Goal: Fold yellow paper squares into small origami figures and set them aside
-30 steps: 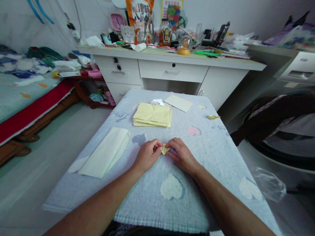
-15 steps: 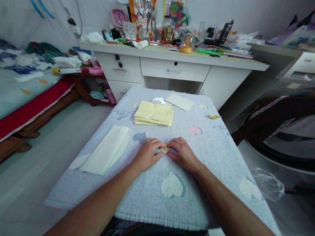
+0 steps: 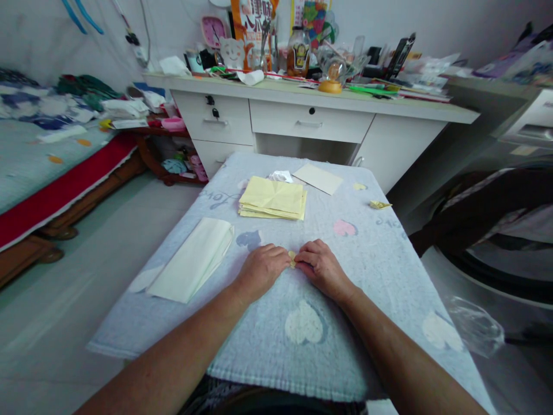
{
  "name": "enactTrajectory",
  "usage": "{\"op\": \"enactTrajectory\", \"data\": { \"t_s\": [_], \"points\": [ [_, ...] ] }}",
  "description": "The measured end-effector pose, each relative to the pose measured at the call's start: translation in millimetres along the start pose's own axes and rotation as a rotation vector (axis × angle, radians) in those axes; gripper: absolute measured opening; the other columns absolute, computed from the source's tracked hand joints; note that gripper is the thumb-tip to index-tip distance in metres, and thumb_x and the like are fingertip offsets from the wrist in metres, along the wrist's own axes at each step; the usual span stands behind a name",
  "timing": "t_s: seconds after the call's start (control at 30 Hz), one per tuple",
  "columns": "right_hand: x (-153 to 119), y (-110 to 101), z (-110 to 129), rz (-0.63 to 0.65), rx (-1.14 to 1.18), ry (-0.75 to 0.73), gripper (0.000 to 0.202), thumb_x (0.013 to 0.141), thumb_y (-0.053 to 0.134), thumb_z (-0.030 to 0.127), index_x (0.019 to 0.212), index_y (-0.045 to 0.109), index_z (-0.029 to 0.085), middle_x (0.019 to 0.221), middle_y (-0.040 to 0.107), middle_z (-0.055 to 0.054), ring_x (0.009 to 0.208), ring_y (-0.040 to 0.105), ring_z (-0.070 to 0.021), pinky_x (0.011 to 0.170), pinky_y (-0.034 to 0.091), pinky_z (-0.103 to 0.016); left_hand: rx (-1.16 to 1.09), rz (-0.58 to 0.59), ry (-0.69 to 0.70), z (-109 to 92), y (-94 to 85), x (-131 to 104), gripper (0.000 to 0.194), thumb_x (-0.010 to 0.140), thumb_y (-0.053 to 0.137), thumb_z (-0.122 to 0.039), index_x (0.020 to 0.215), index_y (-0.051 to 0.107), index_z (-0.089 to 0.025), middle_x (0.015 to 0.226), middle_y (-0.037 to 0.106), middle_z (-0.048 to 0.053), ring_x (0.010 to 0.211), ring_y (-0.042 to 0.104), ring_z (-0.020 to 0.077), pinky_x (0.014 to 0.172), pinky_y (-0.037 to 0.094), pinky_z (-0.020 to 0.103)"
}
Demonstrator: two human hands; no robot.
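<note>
Between my fingertips is a small piece of folded yellow paper (image 3: 292, 259), mostly covered by the fingers. My left hand (image 3: 266, 265) pinches its left side, and my right hand (image 3: 318, 264) pinches its right side. Both hands rest low over the cloth-covered table (image 3: 367, 323). Beyond them lies a stack of creased yellow paper sheets (image 3: 272, 197). To the left is a folded pale sheet bundle (image 3: 192, 259). A small folded yellow paper shape (image 3: 380, 204) sits alone near the table's right edge.
Behind the stack lie a crumpled white piece (image 3: 280, 176) and a pale flat card (image 3: 318, 178). A cluttered white desk (image 3: 309, 121) stands past the table's far edge. A bed (image 3: 56, 173) is at the left, a front-loading washing machine (image 3: 514, 236) at the right.
My fingers have closed in on the small yellow paper from both sides. Its pointed triangular outline has become a narrower, bunched shape. The whole view has shifted slightly.
</note>
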State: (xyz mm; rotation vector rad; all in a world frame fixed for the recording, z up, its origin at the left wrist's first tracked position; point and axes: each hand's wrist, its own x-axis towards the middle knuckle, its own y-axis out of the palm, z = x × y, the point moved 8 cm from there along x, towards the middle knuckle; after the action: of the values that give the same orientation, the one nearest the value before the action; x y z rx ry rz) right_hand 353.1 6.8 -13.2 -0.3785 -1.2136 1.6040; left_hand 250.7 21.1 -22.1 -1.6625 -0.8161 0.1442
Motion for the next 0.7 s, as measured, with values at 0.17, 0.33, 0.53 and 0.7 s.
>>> {"op": "enactTrajectory", "data": {
  "t_s": [0.17, 0.33, 0.53, 0.7],
  "points": [
    [1.0, 2.6, -2.0, 0.023, -0.012, 0.020, 0.019, 0.094, 0.051, 0.024, 0.089, 0.068, 0.020, 0.085, 0.062, -0.005, 0.083, 0.050, -0.0177, 0.077, 0.037, -0.032, 0.068, -0.005, -0.070, 2.1, 3.2, -0.2, 0.015, 0.094, 0.048, -0.022, 0.086, 0.060, -0.018, 0.084, 0.061, 0.002, 0.082, 0.054, 0.0172, 0.072, 0.043, 0.030],
    [1.0, 4.2, -2.4, 0.026, -0.026, 0.079, 0.010, 0.089, 0.056, 0.020, 0.089, 0.066, 0.018, 0.086, 0.060, -0.005, 0.085, 0.050, -0.0181, 0.079, 0.036, -0.031, 0.041, 0.013, -0.073, 3.2, 5.2, 1.7, 0.018, 0.095, 0.045, -0.021, 0.085, 0.060, -0.019, 0.086, 0.059, 0.003, 0.084, 0.053, 0.0171, 0.075, 0.043, 0.030],
    [3.4, 7.4, -0.1, 0.026, -0.028, 0.111, 0.008, 0.085, 0.062, 0.023, 0.091, 0.066, 0.020, 0.089, 0.059, -0.004, 0.087, 0.050, -0.0189, 0.079, 0.035, -0.031, -0.057, 0.003, -0.118, 7.0, 0.9, 4.7, 0.014, 0.092, 0.049, -0.020, 0.084, 0.061, -0.018, 0.087, 0.060, 0.003, 0.086, 0.053, 0.0174, 0.076, 0.044, 0.029],
    [5.2, 8.8, -7.1, -0.004, 0.044, 0.184, 0.008, 0.088, 0.060, 0.023, 0.085, 0.066, 0.020, 0.084, 0.059, -0.003, 0.084, 0.051, -0.0174, 0.078, 0.035, -0.030, -0.162, -0.022, -0.198, 11.7, -3.1, 5.8, 0.012, 0.090, 0.053, -0.017, 0.080, 0.061, -0.018, 0.086, 0.060, 0.003, 0.086, 0.054, 0.0173, 0.077, 0.045, 0.030]
  ]
}}
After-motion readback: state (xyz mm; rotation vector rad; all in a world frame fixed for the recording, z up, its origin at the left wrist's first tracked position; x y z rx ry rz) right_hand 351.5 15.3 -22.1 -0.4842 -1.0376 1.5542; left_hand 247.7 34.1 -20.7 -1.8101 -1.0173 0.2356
